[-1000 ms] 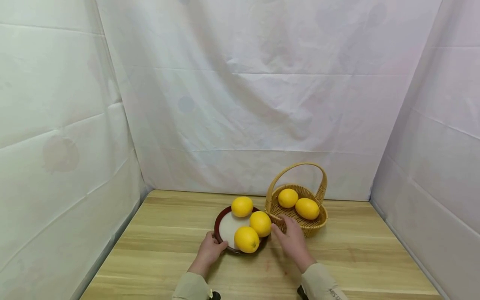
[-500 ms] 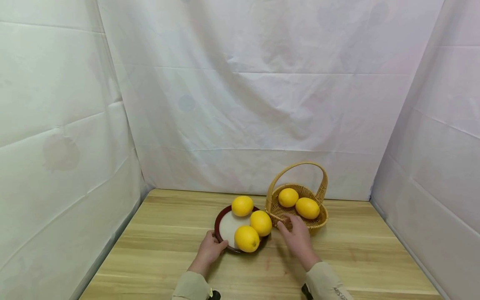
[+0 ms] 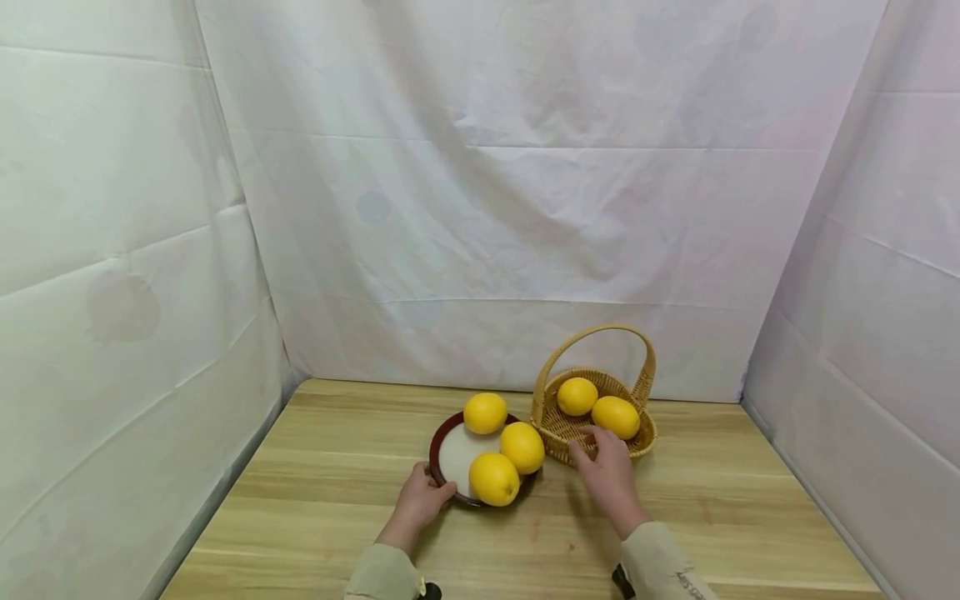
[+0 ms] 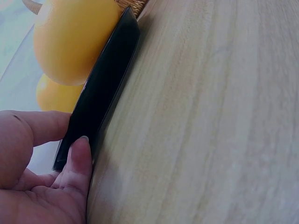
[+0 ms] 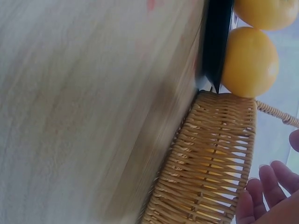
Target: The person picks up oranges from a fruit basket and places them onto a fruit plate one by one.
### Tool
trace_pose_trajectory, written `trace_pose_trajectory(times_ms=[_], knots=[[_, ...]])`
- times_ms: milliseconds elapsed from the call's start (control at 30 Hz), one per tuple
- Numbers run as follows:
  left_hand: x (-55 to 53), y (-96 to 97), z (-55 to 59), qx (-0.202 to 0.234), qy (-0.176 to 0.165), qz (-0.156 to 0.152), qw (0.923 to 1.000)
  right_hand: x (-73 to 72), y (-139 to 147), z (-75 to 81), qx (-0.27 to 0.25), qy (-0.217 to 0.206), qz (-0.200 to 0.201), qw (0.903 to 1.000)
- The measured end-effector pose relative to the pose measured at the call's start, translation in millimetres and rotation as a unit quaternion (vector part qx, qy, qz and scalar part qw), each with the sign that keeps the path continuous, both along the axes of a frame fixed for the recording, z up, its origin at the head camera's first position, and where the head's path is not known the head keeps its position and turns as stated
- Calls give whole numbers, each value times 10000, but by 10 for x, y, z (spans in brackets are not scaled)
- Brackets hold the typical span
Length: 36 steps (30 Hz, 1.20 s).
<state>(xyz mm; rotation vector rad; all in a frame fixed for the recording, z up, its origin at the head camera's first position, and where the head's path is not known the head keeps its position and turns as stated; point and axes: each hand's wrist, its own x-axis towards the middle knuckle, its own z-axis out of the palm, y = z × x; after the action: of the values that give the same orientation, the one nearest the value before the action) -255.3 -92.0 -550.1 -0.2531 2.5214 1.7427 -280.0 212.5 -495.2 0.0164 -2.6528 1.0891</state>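
My left hand (image 3: 416, 502) pinches the near-left rim of a round plate (image 3: 456, 457), white inside with a dark red-brown edge. In the left wrist view, thumb and fingers lie on either side of the plate's dark side (image 4: 103, 84). Three yellow, lemon-like fruits (image 3: 494, 479) rest on this plate. My right hand (image 3: 611, 479) is over the near rim of a wicker basket (image 3: 555, 446), fingers slightly bent and apart, holding nothing. Inside the basket lie two more yellow fruits (image 3: 577, 397). The right wrist view has the fingers beside the basket's woven wall (image 5: 201, 163).
The basket's tall arched handle (image 3: 600, 327) rises above it, and its left side stands close to the plate. Everything sits on a wooden table (image 3: 345, 442). White cloth (image 3: 480, 250) hangs behind and along both sides.
My right hand has moved rightward, away from the fruit at the plate's right edge, along the basket's near rim. The left hand, plate and fruits stay practically in place.
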Motion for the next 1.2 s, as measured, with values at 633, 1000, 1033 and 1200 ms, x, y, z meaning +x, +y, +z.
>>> trace_pose_trajectory(times_ms=[633, 1000, 1033, 1200], knots=[[8, 3, 10, 33, -19, -13, 10000, -100, 166, 56, -284, -20, 15, 9996], [17, -9, 18, 91, 6, -34, 10000, -222, 296, 50, -806, -354, -286, 9957], [19, -10, 19, 102, 8, -36, 9999, -231, 306, 51, -810, -362, -300, 9956], [27, -12, 25, 131, -16, -64, 9999, -255, 352, 63, -1031, -485, -334, 9929]])
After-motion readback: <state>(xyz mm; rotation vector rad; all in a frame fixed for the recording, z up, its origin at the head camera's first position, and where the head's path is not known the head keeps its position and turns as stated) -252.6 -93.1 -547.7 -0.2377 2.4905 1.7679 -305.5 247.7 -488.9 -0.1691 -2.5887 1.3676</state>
